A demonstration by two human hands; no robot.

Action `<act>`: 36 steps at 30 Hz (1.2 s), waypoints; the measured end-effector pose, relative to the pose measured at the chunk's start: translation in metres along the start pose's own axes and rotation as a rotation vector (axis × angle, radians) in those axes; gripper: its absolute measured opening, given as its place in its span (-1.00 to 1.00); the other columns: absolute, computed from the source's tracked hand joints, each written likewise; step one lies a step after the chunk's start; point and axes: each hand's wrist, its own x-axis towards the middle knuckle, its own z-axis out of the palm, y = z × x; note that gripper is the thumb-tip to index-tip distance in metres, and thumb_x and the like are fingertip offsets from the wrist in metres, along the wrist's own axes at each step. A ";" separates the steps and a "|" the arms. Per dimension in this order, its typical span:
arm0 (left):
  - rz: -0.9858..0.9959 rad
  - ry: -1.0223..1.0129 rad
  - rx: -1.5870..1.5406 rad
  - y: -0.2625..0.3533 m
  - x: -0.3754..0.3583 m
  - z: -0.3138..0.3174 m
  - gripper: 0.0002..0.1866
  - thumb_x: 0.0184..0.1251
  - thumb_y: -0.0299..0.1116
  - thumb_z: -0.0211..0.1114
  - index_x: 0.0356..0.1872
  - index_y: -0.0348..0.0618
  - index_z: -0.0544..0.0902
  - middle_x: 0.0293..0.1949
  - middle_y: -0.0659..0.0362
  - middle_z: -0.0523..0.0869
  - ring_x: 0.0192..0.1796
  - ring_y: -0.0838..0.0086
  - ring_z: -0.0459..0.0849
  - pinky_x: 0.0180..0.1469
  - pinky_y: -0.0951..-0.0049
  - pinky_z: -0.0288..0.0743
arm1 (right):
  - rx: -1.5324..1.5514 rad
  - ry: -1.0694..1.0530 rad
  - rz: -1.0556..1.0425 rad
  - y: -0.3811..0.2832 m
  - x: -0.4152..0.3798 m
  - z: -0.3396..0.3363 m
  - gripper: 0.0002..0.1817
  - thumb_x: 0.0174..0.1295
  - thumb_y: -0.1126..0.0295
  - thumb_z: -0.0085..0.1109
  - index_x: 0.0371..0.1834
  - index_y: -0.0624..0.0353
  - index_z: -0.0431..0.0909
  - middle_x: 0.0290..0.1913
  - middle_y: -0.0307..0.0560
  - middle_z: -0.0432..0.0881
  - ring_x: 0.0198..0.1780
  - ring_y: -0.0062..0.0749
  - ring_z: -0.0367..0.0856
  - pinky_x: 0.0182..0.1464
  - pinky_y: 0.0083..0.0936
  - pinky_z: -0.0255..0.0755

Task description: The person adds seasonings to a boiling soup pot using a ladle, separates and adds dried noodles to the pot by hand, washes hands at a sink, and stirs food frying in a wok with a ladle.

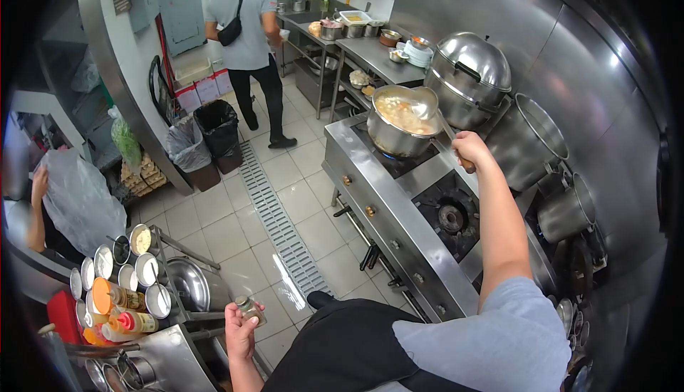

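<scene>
Round steel pot [399, 142] filled and heating, doneness unclear; right hand [473, 148] grips wooden-handled steel ladle [425, 104], left hand [241, 335] clasps small glass jar [249, 309]

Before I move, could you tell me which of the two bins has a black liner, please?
The right bin, nearer the stove; the left bin has a pale one.

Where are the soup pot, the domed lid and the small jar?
Soup pot [392, 140]: head view, outer side wall.
Domed lid [490, 64]: head view, shiny curved top.
Small jar [249, 309]: head view, middle of its body.
</scene>
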 end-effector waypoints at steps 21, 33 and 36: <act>-0.029 -0.075 0.171 -0.007 0.118 0.132 -0.49 0.08 -0.53 0.43 0.02 -0.12 0.37 -0.05 0.01 0.67 0.07 0.14 0.66 0.21 0.13 0.44 | -0.196 0.238 -0.266 0.089 -0.035 0.027 -0.31 0.13 0.46 0.10 0.43 0.14 0.29 -0.19 0.23 0.66 -0.19 0.08 0.66 -0.07 -0.18 0.54; -0.081 -0.293 0.271 0.003 0.221 0.226 -0.54 0.14 -0.50 0.37 0.03 -0.11 0.35 0.01 -0.06 0.64 0.06 0.22 0.64 0.23 0.19 0.41 | -0.426 0.236 -0.323 0.145 -0.047 0.069 -0.23 0.17 0.44 0.15 0.51 0.13 0.13 -0.21 0.16 0.63 -0.28 0.09 0.66 -0.24 -0.09 0.56; -0.047 -0.334 0.289 0.007 0.244 0.242 -0.56 0.17 -0.46 0.37 0.02 -0.08 0.35 -0.01 -0.05 0.65 0.04 0.24 0.64 0.21 0.22 0.40 | -0.436 0.218 -0.373 0.152 -0.048 0.069 -0.23 0.16 0.45 0.16 0.51 0.12 0.15 -0.21 0.19 0.62 -0.27 0.13 0.65 -0.25 -0.05 0.54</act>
